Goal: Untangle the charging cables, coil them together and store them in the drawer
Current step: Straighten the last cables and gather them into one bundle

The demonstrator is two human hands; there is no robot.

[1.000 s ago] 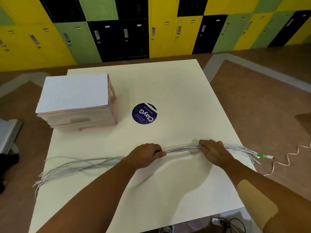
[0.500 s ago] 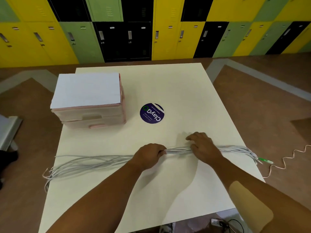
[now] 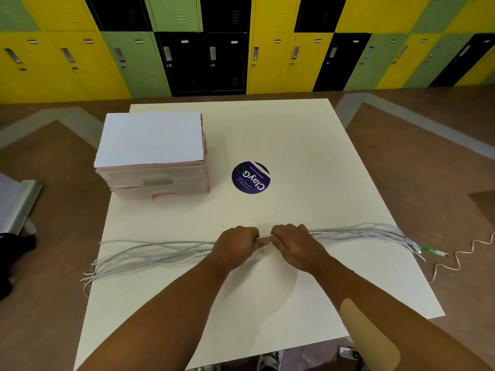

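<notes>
Head view pictures show that the right hand (image 3: pixel 294 245) has been slid along the long bundle of thin grey charging cables (image 3: pixel 160 250) in the last second, until it is now just beside the left hand (image 3: pixel 235 243). A second ago the two hands were well apart on the bundle. Now only a tiny bit of cable is seen between them. The bundle has been pulled straighter by this, so the untangling looks nearly done, and the coiling can likely be started soon.

Both hands are closed on the bundle. The fingers of the left hand are curled round it, and the fingers of the right hand are bent down over it, with the cables held under them. The bundle is held at about its middle.

The bundle is laid across the cream square table (image 3: pixel 294 129) near its front edge, from the left edge to the right edge. Loose ends are hung over the left edge, and a green plug (image 3: pixel 428 250) is poked out past the right edge. The pink plastic box with two drawers (image 3: pixel 155 170) is set near the back left corner, well apart from the hands, and both drawers are seen shut. A drawer must still be opened before the cables can be stored.
</notes>
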